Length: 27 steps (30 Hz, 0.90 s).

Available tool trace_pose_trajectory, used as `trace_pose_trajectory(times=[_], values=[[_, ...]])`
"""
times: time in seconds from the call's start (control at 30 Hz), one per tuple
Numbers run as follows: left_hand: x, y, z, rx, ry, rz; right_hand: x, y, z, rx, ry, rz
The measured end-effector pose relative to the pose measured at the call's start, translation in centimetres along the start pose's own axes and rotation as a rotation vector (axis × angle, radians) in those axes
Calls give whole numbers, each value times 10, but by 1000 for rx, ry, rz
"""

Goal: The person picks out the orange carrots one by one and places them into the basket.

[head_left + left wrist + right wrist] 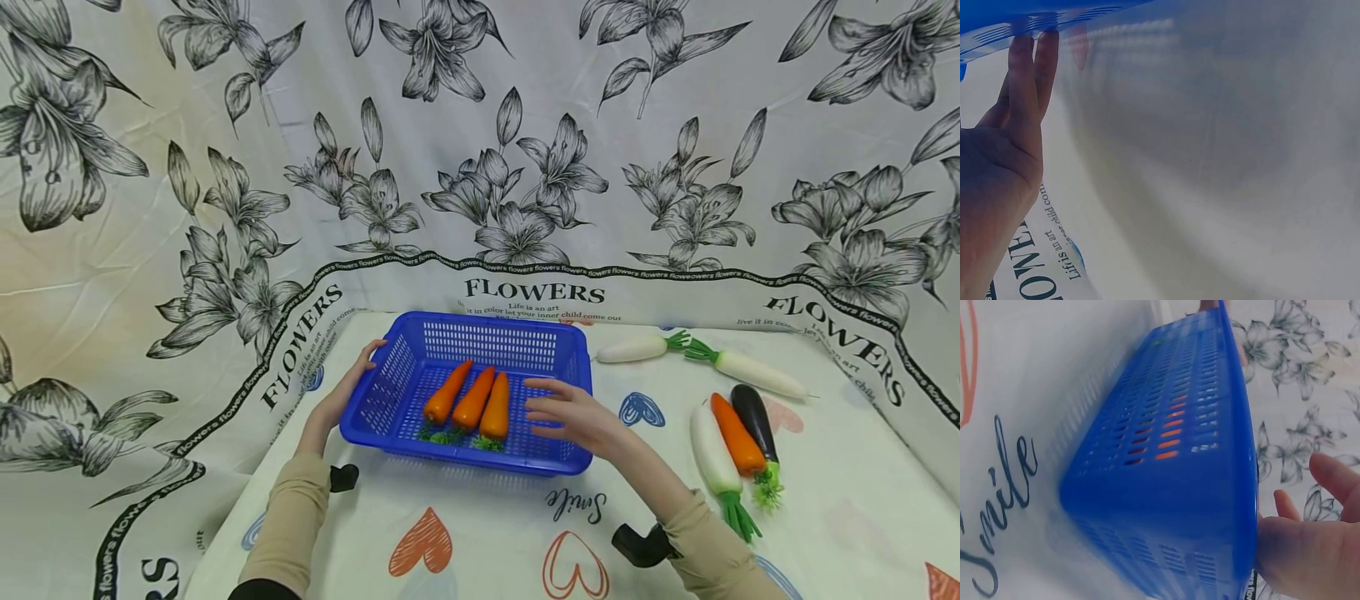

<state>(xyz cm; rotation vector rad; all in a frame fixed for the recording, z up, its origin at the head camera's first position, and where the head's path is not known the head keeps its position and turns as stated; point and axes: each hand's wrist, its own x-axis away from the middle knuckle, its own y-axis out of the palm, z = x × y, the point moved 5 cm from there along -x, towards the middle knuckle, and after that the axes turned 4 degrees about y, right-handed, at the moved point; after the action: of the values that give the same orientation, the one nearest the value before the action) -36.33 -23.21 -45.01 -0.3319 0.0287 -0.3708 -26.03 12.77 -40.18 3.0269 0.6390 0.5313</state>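
A blue perforated plastic basket [408,329] stands in the middle of the head view, with a shadow below it in the left wrist view. Three orange carrots [471,402] lie side by side in it, green tops toward the front. My left hand [347,390] grips the basket's left side, and the left wrist view shows its fingers [1022,81] reaching up to the blue underside of the rim. Over the right end, my right hand [573,417] has its fingers spread and holds nothing. Its thumb [1291,550] is right at the rim in the right wrist view.
On the patterned tablecloth [502,542], right of the basket, lie a white radish [633,348] and another white radish [761,373], leaves meeting. Nearer, a third white radish [712,446], a carrot [735,433] and an eggplant [753,421] lie together. A flower-printed curtain [480,183] hangs behind.
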Motion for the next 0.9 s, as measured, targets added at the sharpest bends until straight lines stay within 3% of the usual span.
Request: trace_pose_trajectory(times=[0.53, 0.9], values=[[-1, 0, 0, 32, -1, -5, 33, -25, -10, 154, -77, -7], [0, 0, 1, 40, -2, -9, 52, -49, -6, 200, -78, 118]])
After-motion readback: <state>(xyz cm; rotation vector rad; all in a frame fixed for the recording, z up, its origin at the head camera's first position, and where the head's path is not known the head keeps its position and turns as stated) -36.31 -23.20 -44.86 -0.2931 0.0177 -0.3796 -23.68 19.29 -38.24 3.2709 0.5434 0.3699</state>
